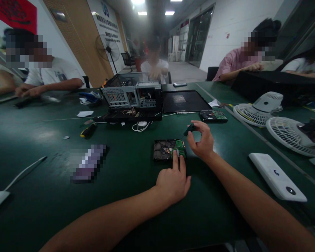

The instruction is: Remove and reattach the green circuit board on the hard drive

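Observation:
A hard drive [161, 150] lies flat on the green table with its green circuit board [179, 144] facing up at the right end. Two fingers of my left hand [172, 183] are stretched out and rest on that board; the other fingers are partly hidden. Just above the drive's right edge, my right hand [203, 141] pinches a small screwdriver [189, 130] by its dark handle. Its thin shaft slants down toward the board's upper right corner. Whether the tip touches a screw is too small to tell.
An opened computer case [132, 96] stands behind, beside a black side panel [185, 100] and a second hard drive [214, 116]. Left are a yellow-black screwdriver [88, 131] and a blurred purple object [90, 163]. Right are white fan parts [291, 134] and a white device [277, 176]. Several people sit around.

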The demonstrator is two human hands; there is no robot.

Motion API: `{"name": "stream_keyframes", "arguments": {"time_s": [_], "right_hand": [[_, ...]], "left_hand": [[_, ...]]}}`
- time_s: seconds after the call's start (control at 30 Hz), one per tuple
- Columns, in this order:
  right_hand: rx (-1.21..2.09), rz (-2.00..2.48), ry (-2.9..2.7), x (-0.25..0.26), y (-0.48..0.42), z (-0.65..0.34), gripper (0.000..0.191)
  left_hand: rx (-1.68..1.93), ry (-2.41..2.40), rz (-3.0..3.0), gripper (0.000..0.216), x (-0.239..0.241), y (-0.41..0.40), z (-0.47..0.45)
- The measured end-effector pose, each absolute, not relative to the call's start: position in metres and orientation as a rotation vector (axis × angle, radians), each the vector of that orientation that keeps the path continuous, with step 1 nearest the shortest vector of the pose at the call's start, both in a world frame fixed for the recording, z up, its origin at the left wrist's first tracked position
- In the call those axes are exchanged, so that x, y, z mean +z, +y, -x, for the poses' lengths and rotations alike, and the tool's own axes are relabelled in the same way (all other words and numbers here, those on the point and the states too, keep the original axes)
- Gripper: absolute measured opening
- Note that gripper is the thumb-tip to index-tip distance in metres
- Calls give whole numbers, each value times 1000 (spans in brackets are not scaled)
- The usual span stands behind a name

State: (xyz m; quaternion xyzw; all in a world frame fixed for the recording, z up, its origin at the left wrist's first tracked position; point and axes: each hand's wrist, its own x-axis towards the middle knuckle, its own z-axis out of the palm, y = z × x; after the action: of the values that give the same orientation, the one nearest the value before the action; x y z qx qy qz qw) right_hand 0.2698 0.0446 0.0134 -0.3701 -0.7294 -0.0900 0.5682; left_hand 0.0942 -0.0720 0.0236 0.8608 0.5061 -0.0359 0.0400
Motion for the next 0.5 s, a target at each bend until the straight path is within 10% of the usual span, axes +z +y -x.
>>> {"name": "stream_keyframes", "arguments": {"time_s": [0.5], "right_hand": [[-145,876,-1702,9,45,-270,52]], "left_hand": [[-95,1561,-2652,79,25,-73,-95]]}}
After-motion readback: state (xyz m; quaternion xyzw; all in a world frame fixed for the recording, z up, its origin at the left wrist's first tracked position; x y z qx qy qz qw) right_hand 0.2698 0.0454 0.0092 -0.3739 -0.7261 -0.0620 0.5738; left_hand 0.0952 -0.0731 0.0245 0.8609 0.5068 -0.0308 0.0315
